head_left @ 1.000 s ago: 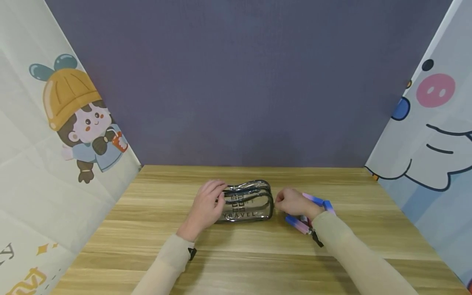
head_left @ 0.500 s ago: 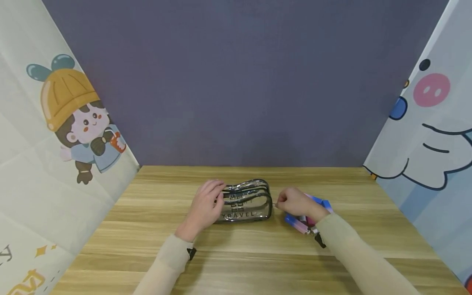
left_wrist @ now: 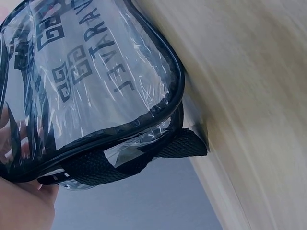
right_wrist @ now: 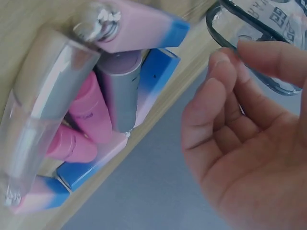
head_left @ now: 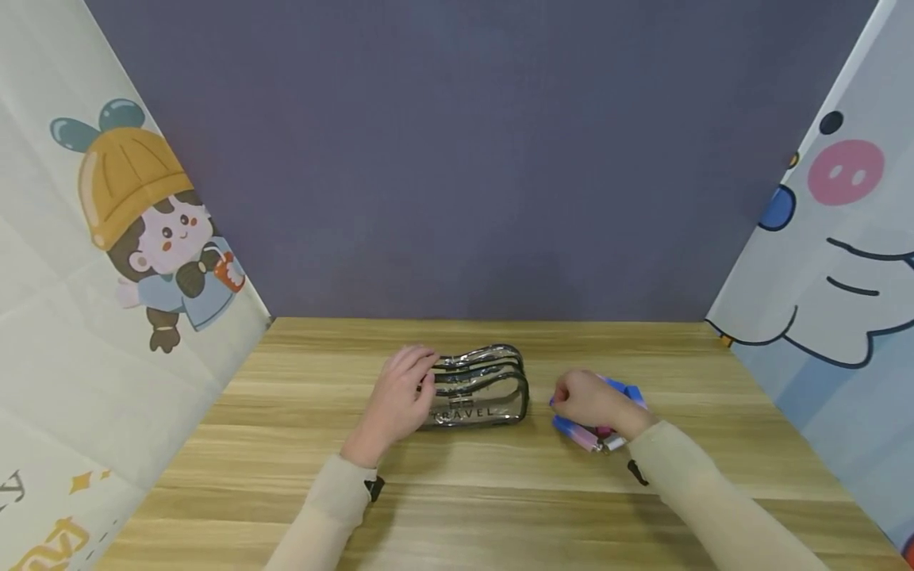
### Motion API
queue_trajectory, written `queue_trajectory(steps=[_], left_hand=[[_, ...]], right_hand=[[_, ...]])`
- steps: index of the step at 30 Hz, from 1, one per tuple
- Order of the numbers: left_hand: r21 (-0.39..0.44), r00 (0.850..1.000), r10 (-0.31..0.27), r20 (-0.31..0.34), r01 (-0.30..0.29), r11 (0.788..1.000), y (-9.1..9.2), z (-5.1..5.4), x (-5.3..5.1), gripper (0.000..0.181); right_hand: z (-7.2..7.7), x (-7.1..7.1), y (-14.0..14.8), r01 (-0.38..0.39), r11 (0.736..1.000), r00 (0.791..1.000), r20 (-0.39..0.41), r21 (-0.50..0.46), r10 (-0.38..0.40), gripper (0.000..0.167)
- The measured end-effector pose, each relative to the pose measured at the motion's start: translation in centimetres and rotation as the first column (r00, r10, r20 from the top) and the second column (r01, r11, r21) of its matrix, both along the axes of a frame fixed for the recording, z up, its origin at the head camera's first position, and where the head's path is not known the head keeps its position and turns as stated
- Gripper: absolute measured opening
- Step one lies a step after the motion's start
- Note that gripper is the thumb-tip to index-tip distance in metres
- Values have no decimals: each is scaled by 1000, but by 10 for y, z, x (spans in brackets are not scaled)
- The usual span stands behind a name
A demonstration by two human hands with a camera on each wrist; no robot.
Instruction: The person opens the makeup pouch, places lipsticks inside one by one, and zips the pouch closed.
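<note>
A clear zip pouch with black trim and the word TRAVEL stands on the wooden table. My left hand grips its left end, thumb in front; some fingers show through the plastic in the left wrist view. To the right of the pouch, my right hand hovers with loosely curled fingers and nothing visible between them. Under and beside it lie pink-and-blue bars with silvery ends. Among them, in the right wrist view, are a clear tube with a silver cap, pink tubes and a grey-purple cylinder.
The wooden table ends at a dark panel behind the pouch. Cartoon-printed cloths hang on both sides, one on the left and one on the right. Each wrist wears a black strap.
My right hand has moved away from the pouch's right end, rightward over the bars and tubes. Half a second ago its fingertips were by a small piece at that end. The left hand stays put.
</note>
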State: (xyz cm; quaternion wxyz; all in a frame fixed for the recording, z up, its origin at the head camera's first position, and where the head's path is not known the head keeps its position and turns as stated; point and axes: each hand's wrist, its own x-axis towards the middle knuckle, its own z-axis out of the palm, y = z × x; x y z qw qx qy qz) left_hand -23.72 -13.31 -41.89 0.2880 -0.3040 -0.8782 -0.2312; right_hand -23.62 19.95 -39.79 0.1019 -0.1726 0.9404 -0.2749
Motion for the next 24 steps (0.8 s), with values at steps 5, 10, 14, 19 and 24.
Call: queue_trajectory(steps=[5, 10, 14, 19, 24], left_hand=[[6, 1000, 10, -8, -10, 1000, 1, 1, 1, 34], [8, 999, 31, -8, -31, 999, 2, 1, 2, 34], [-4, 999, 52, 14, -52, 999, 2, 0, 3, 35], [-9, 997, 73, 35, -73, 997, 1, 0, 3, 36], [-17, 996, 75, 40, -74, 997, 2, 1, 2, 37]], right_hand=[[1, 4, 2, 9, 998, 1000, -4, 58, -9, 17], [0, 10, 1, 17, 990, 998, -55, 142, -9, 18], [-4, 13, -1, 40, 980, 996, -85, 196, -24, 28], [-9, 16, -4, 61, 974, 995, -84, 219, -43, 40], [-14, 20, -5, 67, 974, 996, -75, 218, -51, 41]])
